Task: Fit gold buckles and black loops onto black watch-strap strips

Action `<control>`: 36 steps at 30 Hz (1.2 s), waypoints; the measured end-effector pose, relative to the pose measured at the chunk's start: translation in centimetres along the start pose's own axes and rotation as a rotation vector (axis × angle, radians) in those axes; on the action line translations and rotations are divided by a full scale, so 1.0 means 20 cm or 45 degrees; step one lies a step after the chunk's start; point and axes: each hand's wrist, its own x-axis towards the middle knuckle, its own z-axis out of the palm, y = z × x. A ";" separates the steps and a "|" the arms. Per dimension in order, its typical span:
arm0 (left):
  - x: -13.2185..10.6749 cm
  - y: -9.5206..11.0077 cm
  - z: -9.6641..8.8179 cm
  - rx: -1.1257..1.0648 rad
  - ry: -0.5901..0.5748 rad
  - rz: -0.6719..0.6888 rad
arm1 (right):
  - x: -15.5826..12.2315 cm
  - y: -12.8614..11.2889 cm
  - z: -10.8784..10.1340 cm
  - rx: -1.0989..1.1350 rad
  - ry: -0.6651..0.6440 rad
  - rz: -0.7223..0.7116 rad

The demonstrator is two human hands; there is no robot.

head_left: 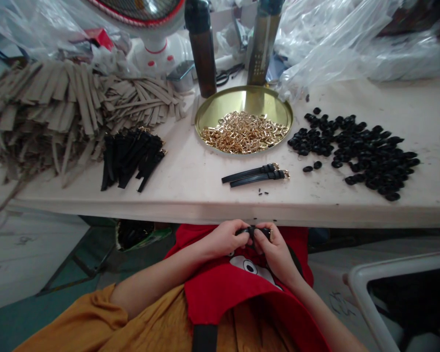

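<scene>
Just in front of the table edge, above my lap, my left hand and my right hand are close together. Both pinch a small black strap, one from each side; much of it is hidden by the fingers. On the table ahead lie two black straps with gold buckles, side by side, with tiny black scraps near them. Behind these stands a round gold tray heaped with small gold buckles. Many small black loops are spread to the right.
A bundle of black straps lies at left, beside large piles of grey-beige strips. At the back are a fan, two dark bottles, scissors and plastic bags. A white bin stands low at right.
</scene>
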 end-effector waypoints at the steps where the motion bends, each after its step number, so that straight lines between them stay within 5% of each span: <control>1: 0.01 -0.02 0.00 -0.085 -0.031 -0.034 | 0.00 0.00 0.00 0.025 -0.010 0.032; 7: 0.05 -0.06 0.02 -0.096 0.025 -0.074 | 0.02 0.03 -0.02 0.066 -0.065 0.111; 13: 0.07 -0.08 -0.01 -0.384 -0.212 -0.200 | 0.04 0.06 -0.05 -0.137 -0.129 0.041; 23: 0.05 -0.12 0.01 -0.117 -0.182 -0.205 | 0.02 0.10 -0.11 -0.307 -0.351 0.001; 32: 0.03 -0.07 -0.04 0.027 -0.325 -0.205 | -0.01 0.16 -0.05 -0.315 -0.070 -0.092; 36: -0.01 -0.07 -0.04 -0.009 -0.323 -0.163 | -0.04 0.15 -0.05 -0.423 -0.084 -0.218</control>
